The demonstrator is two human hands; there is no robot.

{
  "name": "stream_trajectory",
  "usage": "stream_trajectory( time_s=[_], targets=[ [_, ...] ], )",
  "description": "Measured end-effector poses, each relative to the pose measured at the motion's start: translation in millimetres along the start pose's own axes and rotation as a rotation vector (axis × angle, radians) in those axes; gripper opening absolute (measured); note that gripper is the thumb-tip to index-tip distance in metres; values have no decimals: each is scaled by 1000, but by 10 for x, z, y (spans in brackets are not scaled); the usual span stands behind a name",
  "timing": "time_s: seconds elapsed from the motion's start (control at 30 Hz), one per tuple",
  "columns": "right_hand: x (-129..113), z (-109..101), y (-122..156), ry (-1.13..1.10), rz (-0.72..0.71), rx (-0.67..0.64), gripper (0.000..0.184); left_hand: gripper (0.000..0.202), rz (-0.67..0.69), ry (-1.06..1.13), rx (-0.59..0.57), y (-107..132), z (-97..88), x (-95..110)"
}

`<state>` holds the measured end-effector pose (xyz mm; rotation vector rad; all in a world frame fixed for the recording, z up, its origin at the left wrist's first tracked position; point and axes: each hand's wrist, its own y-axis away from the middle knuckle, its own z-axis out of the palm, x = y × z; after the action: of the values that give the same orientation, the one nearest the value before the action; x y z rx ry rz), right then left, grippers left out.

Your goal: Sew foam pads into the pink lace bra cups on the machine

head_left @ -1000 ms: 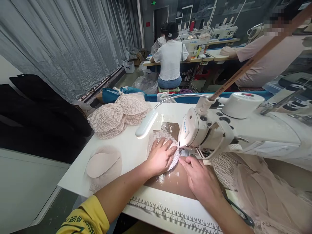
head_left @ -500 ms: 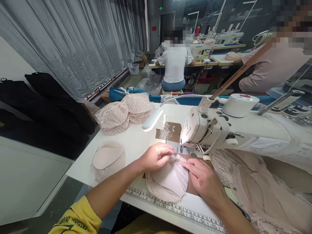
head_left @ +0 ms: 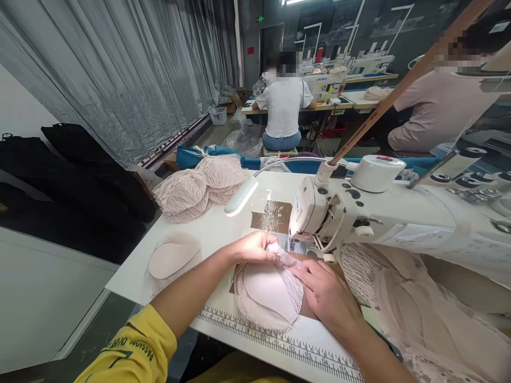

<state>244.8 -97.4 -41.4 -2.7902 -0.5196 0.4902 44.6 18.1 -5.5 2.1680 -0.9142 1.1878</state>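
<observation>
Head view, now. Lace-trimmed cup (head_left: 268, 291) lies at near side of sewing machine (head_left: 313, 207), its near rim over ruler strip (head_left: 275, 343) on table (head_left: 217, 223). L hand (head_left: 255, 248), at cup's far edge, closed: thumb & fingers pinch a bunched bit of the lace. R hand (head_left: 325, 287) sits to right of cup, index fingertip touching the lace; cannot tell if it grips, as thumb is mostly hidden. Second cup (head_left: 173, 259) lies to left, partly behind L forearm; stacked lace cups (head_left: 199, 186) far left.

Hard to make out: needle area (small, glare); cup's far edge, partly covered by L fingers. Beige fabric (head_left: 423, 303) & machine cut off at right.

Vs. 1.0 s ago: cup, then under L palm at needle, is now nearer & clear of it. Vs. 0.5 s: approx. same spot, more bunched lace showing at L fingertips.
</observation>
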Motion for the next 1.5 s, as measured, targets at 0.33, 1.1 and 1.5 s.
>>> stream_trajectory(
  time_s=[0.33, 1.1, 1.5],
  targets=[
    [-41, -36, -17, -21, -4, 18, 37, 5, 61, -101, 490, 335, -41, 154],
    [25, 68, -12, 129, 62, 93, 40, 48, 240, -808, 38, 188, 329, 169],
    [-26, 44, -43, 102, 43, 126, 38, 46, 320, -869, -89, 103, 114, 73]
  ],
)
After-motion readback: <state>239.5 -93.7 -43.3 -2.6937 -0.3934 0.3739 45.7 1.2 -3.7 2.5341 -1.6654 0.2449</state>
